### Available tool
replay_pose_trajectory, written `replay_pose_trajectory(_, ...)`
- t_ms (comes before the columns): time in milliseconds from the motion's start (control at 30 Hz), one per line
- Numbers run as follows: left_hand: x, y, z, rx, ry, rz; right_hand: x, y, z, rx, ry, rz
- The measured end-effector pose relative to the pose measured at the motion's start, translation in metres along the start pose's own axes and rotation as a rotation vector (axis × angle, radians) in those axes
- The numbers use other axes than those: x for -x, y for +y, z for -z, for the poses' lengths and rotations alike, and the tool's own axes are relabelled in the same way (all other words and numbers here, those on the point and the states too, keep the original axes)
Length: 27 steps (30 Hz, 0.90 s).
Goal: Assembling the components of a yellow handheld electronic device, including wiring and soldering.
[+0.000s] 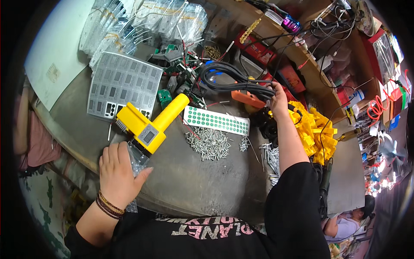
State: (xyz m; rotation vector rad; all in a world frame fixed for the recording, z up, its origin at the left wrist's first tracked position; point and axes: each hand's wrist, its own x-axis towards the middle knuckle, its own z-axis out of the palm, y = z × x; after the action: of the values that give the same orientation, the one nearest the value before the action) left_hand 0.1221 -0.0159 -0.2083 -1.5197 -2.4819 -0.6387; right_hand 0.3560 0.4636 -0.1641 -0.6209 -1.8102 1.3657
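Head view: left hand (118,175) lies over a clear-wrapped part (137,159) at the lower end of a yellow device (151,125) — fingers together, thumb apart; cannot tell how firmly it grips. The device sits left of centre over the tabletop (202,185), small grey display panel up, handle pointing away to the upper right. Right hand (278,100) is closed, pinching one end of a coiled black cable (224,71) — an orange object (248,99) just beside it. Between the hands: white strip with green dots (215,120), pile of screws (209,143). Grey label sheet (125,82) beyond the device; yellow housings (317,129) heaped right of the right forearm.
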Motion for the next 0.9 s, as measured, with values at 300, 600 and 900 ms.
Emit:
replay_pose_trajectory(300,-0.002,0.0,-0.001,-0.021,-0.001,-0.015,0.003,0.002,-0.002,-0.025,-0.02,0.121)
replay_pose_trajectory(600,-0.005,0.002,0.006,0.058,-0.081,0.051,-0.009,0.019,0.011,0.17,-0.036,0.022)
replay_pose_trajectory(900,-0.04,0.008,0.019,0.252,0.081,-0.251,0.001,0.019,0.008,0.233,0.028,0.082)
